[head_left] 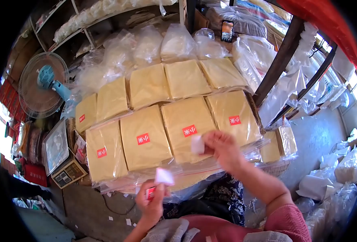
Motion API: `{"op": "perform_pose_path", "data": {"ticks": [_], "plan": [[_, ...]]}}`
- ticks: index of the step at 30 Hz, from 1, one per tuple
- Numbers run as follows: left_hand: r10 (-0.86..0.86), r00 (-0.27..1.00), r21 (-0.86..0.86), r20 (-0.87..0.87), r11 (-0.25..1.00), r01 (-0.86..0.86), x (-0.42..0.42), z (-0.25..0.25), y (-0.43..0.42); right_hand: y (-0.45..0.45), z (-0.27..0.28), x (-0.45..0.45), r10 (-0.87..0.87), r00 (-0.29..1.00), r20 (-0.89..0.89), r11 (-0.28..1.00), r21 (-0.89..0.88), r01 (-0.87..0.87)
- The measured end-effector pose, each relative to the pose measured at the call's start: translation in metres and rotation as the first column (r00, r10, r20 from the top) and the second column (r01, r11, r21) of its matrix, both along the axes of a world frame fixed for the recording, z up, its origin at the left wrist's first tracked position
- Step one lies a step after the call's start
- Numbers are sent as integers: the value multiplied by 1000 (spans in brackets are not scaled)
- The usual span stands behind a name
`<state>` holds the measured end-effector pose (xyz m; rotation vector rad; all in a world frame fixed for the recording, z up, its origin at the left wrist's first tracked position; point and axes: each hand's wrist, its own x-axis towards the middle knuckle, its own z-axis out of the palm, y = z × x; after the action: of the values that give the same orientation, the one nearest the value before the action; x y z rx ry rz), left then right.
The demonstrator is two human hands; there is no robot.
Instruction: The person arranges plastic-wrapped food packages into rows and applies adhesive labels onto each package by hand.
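My left hand (151, 201) is closed on a small stack of red labels (150, 193), below the front edge of the packages. A pale slip of paper (164, 176) sticks up from that hand. Over the front row, my right hand (223, 148) pinches a small white label (197, 144), slightly blurred. Beneath it lies a tan package in clear plastic (180, 115) with a red label (189, 130) on it. Red labels are also on the neighbouring packages, a middle one (146, 125), a left one (106, 165) and a right one (231, 109).
A second row of tan packages (148, 84) lies behind, with plastic bags (178, 42) beyond. A fan (45, 80) stands at left, a phone (227, 31) at the back. A dark post (281, 60) rises at right; plastic-wrapped bundles (350, 165) lie on the floor.
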<state>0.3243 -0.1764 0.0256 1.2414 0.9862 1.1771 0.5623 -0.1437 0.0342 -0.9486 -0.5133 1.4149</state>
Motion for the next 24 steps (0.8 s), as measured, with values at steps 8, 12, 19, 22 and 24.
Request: {"op": "perform_pose_path", "data": {"ticks": [8, 12, 19, 22, 24], "plan": [[-80, 724, -317, -685, 928, -198, -168, -61, -25, 171, 30, 170, -480, -197, 855, 862, 502, 74], [-257, 361, -270, -896, 963, 15, -215, -104, -40, 208, -22, 212, -503, -510, 698, 864, 393, -315], [-252, 11, -231, -968, 902, 363, -220, -134, -43, 171, -4, 179, -183, -302, 936, 976, 135, -172], [-298, 61, -251, -953, 885, 391, -200, -131, -18, 158, -27, 163, -61, -468, 882, 995, 15, -100], [-342, 151, -267, -928, 889, 372, -185, -117, -7, 149, -38, 148, 139, -493, 859, 987, -164, -6]]}}
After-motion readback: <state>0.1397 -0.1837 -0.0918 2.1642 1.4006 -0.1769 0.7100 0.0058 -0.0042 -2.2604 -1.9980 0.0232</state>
